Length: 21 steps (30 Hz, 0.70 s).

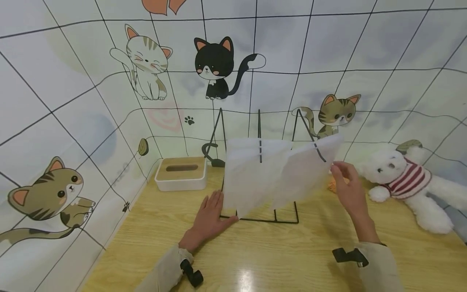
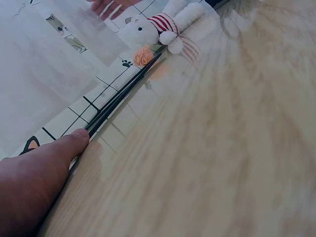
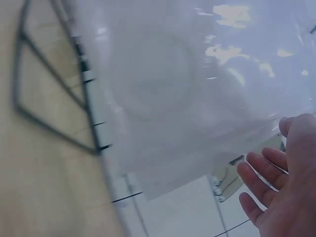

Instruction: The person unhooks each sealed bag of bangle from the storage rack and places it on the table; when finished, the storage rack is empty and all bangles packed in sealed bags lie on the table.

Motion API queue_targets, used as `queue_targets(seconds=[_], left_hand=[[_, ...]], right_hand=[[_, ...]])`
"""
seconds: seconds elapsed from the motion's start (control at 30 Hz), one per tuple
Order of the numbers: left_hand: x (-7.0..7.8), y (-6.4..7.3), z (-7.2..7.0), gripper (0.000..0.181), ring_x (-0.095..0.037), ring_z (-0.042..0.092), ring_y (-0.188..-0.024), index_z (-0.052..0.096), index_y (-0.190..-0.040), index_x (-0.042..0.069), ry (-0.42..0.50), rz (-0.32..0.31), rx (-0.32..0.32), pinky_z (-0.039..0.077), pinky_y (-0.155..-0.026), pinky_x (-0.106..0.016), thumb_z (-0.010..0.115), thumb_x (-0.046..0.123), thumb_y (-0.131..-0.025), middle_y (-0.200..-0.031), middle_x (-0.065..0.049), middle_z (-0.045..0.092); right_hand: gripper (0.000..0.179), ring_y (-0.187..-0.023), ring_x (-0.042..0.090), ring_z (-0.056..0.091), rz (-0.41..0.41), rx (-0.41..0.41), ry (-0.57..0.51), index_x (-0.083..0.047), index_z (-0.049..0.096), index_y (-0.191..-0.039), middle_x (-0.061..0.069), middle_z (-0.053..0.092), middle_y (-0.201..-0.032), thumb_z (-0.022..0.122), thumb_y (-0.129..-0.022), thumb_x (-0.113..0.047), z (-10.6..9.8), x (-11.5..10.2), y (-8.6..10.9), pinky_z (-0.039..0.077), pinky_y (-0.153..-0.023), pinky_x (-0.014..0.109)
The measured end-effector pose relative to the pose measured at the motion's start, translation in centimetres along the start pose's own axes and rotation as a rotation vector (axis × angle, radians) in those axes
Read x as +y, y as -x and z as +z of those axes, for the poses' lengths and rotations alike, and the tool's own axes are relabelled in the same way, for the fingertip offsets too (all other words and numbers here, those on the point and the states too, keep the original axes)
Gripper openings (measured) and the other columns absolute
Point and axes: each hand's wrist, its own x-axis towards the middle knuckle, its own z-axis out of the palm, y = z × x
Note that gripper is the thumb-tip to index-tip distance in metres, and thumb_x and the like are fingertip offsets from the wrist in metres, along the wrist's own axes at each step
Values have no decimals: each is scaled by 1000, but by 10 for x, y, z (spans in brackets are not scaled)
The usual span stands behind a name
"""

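A black wire rack (image 1: 259, 121) stands on the table, with frosted translucent plastic bags (image 1: 248, 174) hanging on it. The right part of the plastic is spread out to the right, its upper corner raised. At that right edge my right hand (image 1: 350, 190) pinches the plastic between thumb and index finger. In the right wrist view the other fingers (image 3: 264, 185) are loosely bent and apart from it. My left hand (image 1: 209, 221) lies flat by the rack's front left corner, fingers extended. The left thumb (image 2: 74, 143) touches the base wire in the left wrist view.
A white tissue box (image 1: 181, 178) with a wooden lid is at the back left. On the right lies a white plush bear (image 1: 408, 178) in a striped top, with a small orange object (image 1: 332, 185) beside it. Cat-printed walls (image 1: 215, 69) enclose the back and left.
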Motion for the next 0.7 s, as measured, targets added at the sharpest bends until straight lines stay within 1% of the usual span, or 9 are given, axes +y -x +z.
queue_targets(seconds=[0.03,0.1,0.17,0.23,0.37,0.43,0.53,0.6,0.7], left_hand=[[-1,0,0,105,-28,15,-156,18,-158,0,-2,1,4,14,-124,-52,44,76,-91,-166,-15,19],[-1,0,-2,105,-28,14,-156,17,-158,0,3,1,-3,14,-124,-52,44,75,-91,-166,-15,19],[-1,0,-4,105,-29,14,-156,16,-159,0,8,0,-13,13,-125,-52,45,75,-91,-167,-15,18],[-1,1,-5,105,-28,12,-156,14,-159,1,-3,-5,-26,13,-125,-52,44,76,-91,-167,-14,17],[0,2,-4,104,-28,14,-156,16,-159,1,-12,-7,-12,14,-125,-52,45,75,-91,-167,-14,18],[0,1,-3,104,-28,14,-156,16,-159,1,-17,-9,-6,15,-125,-52,46,75,-91,-167,-14,19],[-1,1,-3,105,-26,12,-156,14,-159,2,-33,-14,-16,14,-125,-50,43,76,-91,-167,-13,17],[0,0,-3,105,-25,11,-156,13,-159,3,-38,-20,-29,13,-125,-49,43,77,-91,-168,-12,15],[1,0,-5,105,-26,11,-156,12,-159,3,-35,-20,-42,12,-125,-49,44,76,-91,-168,-13,14]], right_hand=[[47,-108,-6,46,24,12,-24,-11,53,-139,-10,57,-119,47,-105,-43,-2,-5,-5,40,-93,37],[46,-111,-3,47,64,39,-68,-13,54,-138,-17,56,-114,46,-105,-44,-4,-11,-11,40,-101,43],[44,-115,-1,49,95,67,-110,-14,56,-136,-21,55,-109,46,-105,-44,-5,-15,-14,38,-109,50],[44,-116,1,48,113,74,-129,-15,56,-137,-24,54,-108,45,-105,-44,-6,-16,-14,34,-113,56],[46,-116,4,48,104,73,-128,-15,55,-137,-22,54,-109,44,-105,-45,-6,-17,-13,34,-112,57],[45,-118,7,49,93,81,-120,-16,56,-137,-17,57,-112,44,-105,-45,-5,-19,-13,35,-110,56],[43,-119,8,50,65,105,-95,-17,57,-135,-13,59,-116,45,-105,-45,-5,-23,-12,38,-108,52],[41,-114,5,52,34,130,-66,-16,59,-134,-14,59,-114,47,-104,-43,-5,-26,-11,42,-101,41],[38,-102,-4,51,-29,177,-26,-13,61,-131,-23,57,-108,51,-104,-38,-6,-30,-8,43,-83,23]])
